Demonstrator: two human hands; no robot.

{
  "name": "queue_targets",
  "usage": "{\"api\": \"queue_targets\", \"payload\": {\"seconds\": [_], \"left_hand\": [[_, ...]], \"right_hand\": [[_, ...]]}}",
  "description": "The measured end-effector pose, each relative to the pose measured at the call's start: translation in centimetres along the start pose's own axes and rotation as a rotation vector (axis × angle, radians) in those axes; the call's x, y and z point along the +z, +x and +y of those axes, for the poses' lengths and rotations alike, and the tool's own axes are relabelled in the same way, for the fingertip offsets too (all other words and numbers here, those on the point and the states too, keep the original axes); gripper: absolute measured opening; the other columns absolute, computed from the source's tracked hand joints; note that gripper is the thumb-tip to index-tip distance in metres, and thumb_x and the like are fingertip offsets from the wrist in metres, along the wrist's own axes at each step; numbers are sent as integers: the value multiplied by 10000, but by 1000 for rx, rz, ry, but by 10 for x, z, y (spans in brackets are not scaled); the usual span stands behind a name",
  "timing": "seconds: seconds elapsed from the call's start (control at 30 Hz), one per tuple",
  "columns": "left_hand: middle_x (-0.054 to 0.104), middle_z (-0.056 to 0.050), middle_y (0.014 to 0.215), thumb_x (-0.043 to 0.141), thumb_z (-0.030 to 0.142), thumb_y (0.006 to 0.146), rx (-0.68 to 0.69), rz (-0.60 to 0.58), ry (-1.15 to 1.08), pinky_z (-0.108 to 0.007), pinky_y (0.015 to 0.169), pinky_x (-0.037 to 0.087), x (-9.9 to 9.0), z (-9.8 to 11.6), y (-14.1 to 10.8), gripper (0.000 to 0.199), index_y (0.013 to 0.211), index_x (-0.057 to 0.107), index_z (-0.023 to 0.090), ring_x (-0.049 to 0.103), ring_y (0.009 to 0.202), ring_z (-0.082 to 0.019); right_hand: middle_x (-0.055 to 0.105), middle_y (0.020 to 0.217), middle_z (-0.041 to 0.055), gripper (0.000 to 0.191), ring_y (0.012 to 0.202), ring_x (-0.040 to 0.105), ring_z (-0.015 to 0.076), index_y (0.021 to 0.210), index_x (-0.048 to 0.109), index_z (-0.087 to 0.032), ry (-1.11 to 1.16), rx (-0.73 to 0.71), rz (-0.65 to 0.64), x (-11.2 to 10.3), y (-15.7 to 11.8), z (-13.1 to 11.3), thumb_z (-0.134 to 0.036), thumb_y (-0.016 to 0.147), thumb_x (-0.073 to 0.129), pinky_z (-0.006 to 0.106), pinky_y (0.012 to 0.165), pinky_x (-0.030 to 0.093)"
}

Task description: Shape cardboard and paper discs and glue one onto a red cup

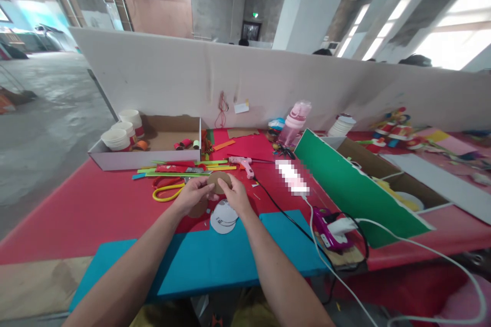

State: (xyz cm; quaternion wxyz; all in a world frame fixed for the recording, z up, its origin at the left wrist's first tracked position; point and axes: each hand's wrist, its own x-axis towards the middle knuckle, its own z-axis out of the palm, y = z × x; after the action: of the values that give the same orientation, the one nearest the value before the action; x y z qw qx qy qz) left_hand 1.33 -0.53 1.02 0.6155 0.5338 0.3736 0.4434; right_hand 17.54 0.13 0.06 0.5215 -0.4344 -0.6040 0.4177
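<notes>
nearest: blue sheet [184,271] along the front edge of the table. just past it, overlapping white discs [223,218] on red cloth [123,209]; to their left a loose brown disc [198,209], partly hidden by the left hand [196,195]. over these, the held brown disc [218,182] sits between both hands, left hand and right hand [236,195] each pinching its rim with thumb and fingers. left of them, yellow-handled scissors [165,193]. beyond, a pink glue gun [245,165] and coloured strips [180,169]. farther, left: white box [153,156] with paper cups [117,139]; right: pink bottle [294,122]. last, a pale partition [172,76].
</notes>
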Motion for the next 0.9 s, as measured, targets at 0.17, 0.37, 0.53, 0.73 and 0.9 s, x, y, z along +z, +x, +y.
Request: {"api": "queue_targets", "payload": {"seconds": [0.17, 0.37, 0.53, 0.73, 0.9], "left_hand": [[594, -11, 609, 666, 379, 784, 31, -46, 82, -213, 555, 440, -4, 10, -4, 255, 816, 606, 133, 565, 548, -106], [520, 28, 488, 670, 405, 767, -8, -37, 30, -190, 457, 374, -7, 17, -8, 292, 694, 566, 142, 484, 422, -82], [467, 28, 433, 700, 376, 733, -34, -172, -93, -206, 434, 370, -10, 16, -11, 349, 558, 514, 137, 449, 398, -85], [452, 38, 431, 729, 361, 700, -14, -204, -383, -237, 425, 407, -2, 2, -10, 344, 587, 482, 151, 444, 378, -96], [433, 44, 442, 717, 357, 715, 49, -118, -437, -225, 436, 407, 3, 3, -8, 335, 614, 466, 160, 451, 399, -94]], "right_hand": [[680, 892, 44, 292, 811, 610, 190, 944, 649, -214, 122, 54, -67, 2, -1, 7, -469, 837, 554, 286, 702, 468], [672, 783, 19, 289, 681, 616, 165, 910, 662, -209, 400, 196, -245, 0, -4, -2, -470, 790, 623, 269, 620, 468], [676, 743, 10, 343, 670, 625, 150, 884, 671, -176, 579, 310, -321, 2, -8, -11, -465, 704, 713, 263, 647, 482], [674, 700, 16, 360, 608, 610, 137, 847, 650, -158, 696, 393, -306, 4, -11, -11, -446, 659, 755, 249, 593, 478], [677, 710, 16, 359, 595, 610, 133, 853, 649, -161, 748, 385, -226, 9, -9, -9, -454, 668, 742, 240, 568, 478]]}}
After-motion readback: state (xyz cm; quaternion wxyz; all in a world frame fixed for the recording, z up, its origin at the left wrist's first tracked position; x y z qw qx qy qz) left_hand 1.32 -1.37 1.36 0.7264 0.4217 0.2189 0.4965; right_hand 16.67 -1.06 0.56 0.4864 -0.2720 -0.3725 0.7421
